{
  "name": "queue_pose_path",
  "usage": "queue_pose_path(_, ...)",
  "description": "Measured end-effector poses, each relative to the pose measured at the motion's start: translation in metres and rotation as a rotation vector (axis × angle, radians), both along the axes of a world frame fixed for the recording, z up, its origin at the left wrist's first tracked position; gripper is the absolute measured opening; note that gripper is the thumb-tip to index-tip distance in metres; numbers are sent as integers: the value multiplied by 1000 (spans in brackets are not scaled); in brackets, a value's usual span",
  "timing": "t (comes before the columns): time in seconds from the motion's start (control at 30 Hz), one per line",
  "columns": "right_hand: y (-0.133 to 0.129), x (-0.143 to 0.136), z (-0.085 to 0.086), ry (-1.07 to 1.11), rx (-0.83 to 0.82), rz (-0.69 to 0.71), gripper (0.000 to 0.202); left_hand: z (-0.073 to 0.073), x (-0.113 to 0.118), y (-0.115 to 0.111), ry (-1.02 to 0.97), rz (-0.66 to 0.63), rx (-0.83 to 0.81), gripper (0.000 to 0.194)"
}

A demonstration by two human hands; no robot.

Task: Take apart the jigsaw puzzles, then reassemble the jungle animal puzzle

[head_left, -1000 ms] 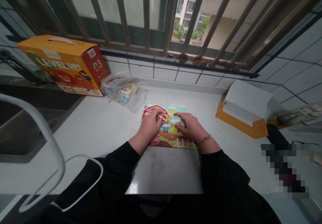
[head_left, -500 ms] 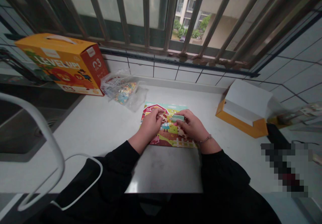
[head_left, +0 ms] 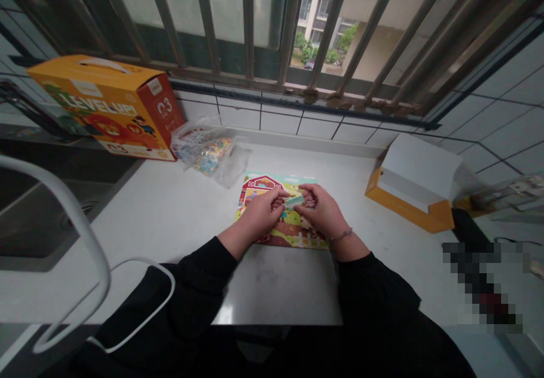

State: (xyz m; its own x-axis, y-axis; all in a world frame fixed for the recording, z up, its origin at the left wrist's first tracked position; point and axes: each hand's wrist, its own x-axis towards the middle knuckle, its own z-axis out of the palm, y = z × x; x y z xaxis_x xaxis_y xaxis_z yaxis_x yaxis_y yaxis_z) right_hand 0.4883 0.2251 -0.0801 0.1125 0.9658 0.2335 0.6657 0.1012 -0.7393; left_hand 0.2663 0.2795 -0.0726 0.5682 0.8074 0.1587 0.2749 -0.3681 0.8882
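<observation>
A small pale green rectangular piece (head_left: 294, 201) is between my two hands, above a colourful farm picture (head_left: 306, 241) lying on the counter. My left hand (head_left: 266, 211) pinches its left end with thumb and fingertips. At its right end, the closed fingers of my right hand (head_left: 323, 212) grip it too. The piece is tilted, and its exact kind is too small to make out. A red barn, a field and a white fence show on the picture; my hands cover parts of its middle and sides.
At the back left stand an orange carton (head_left: 110, 109) with a handle and a clear plastic bag (head_left: 212, 154) of small colourful pieces. An open orange-and-white box (head_left: 408, 208) lies on the right. A sink (head_left: 38, 259) and a white curved tube (head_left: 80, 219) are at left.
My left hand has moved right and now pinches the pale green piece, which my right hand alone held before. The piece has shifted slightly left and tilted.
</observation>
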Motion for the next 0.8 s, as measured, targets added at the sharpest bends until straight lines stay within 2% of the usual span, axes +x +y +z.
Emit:
queue_pose_path(0.13, 1, -6, 4, -107, 25, 84, 36, 6, -1, -3, 78, -3, 105, 29)
queue_pose_path(0.23, -2, -2, 12, -162, 56, 165, 35, 5, -3, -1, 128, 46, 167, 26)
queue_pose_path(0.33, -11, 17, 19, -219, 49, 90, 35, 1, -5, 2, 147, 133, 168, 29)
queue_pose_path(0.4, -19, 32, 21, -270, -28, 66, 35, -1, -7, 4, 147, 165, 160, 32)
queue_pose_path(0.53, -31, 51, 17, -325, -193, 144, 44, -4, -7, 5, 149, 146, 165, 36)
queue_pose_path(0.8, -33, 43, 23, -281, -291, 186, 38, -8, -6, 5, 134, 126, 184, 39)
